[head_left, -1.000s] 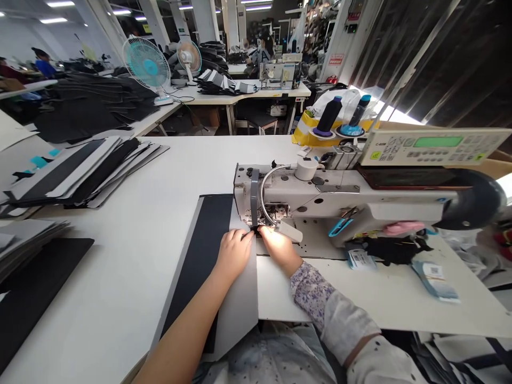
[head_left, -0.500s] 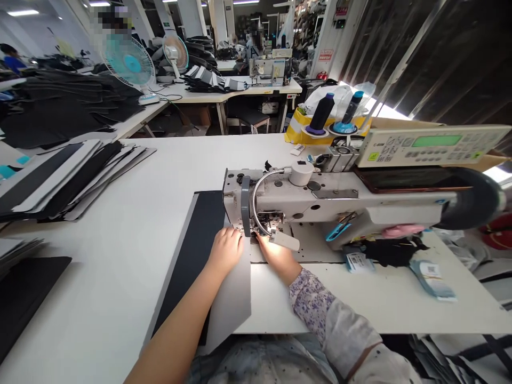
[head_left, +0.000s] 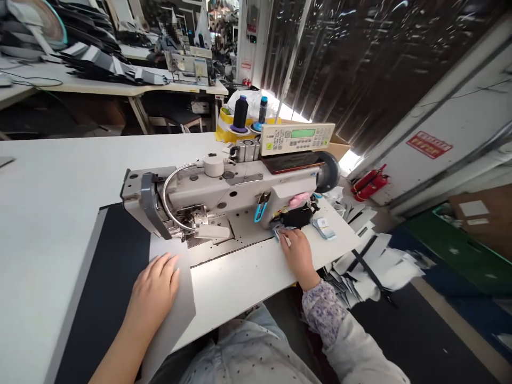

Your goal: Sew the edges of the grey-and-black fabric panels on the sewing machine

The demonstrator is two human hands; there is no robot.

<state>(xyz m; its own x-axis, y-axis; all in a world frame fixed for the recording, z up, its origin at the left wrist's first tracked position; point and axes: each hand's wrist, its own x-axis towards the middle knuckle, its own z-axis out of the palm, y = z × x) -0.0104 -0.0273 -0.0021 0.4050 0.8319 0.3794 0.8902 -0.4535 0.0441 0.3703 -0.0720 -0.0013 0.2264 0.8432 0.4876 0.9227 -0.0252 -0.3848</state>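
Grey panel (head_left: 173, 306) with a black strip (head_left: 122, 256) along it lies on the white table (head_left: 60, 176) at 10 o'clock, its top end just below the head of the sewing machine (head_left: 224, 189), which stands at 12 o'clock. The left hand (head_left: 154, 290) rests on the panel, fingers straight and released, holding nothing and lying flat on the grey surface.

The right hand (head_left: 299, 257), in a floral sleeve (head_left: 323, 314), is at 1 o'clock on the machine table. Its fingertips (head_left: 285, 240) curl down against a blue-edged tag (head_left: 281, 233); whether they are grasping it, I cannot tell. Just beyond that hand lie black scraps (head_left: 296, 217), a pink item (head_left: 299, 199) and blue snips (head_left: 260, 209), with a small stack of tags (head_left: 323, 228) beside them.

Behind the machine, at 12 o'clock, stand two thread cones (head_left: 240, 113), with the control panel (head_left: 296, 138) just right of them. A red extinguisher (head_left: 370, 182) sits on the floor at 1 o'clock, and white offcuts (head_left: 368, 274) lie at 2 o'clock. Another sewing machine (head_left: 188, 66) stands on a far table.
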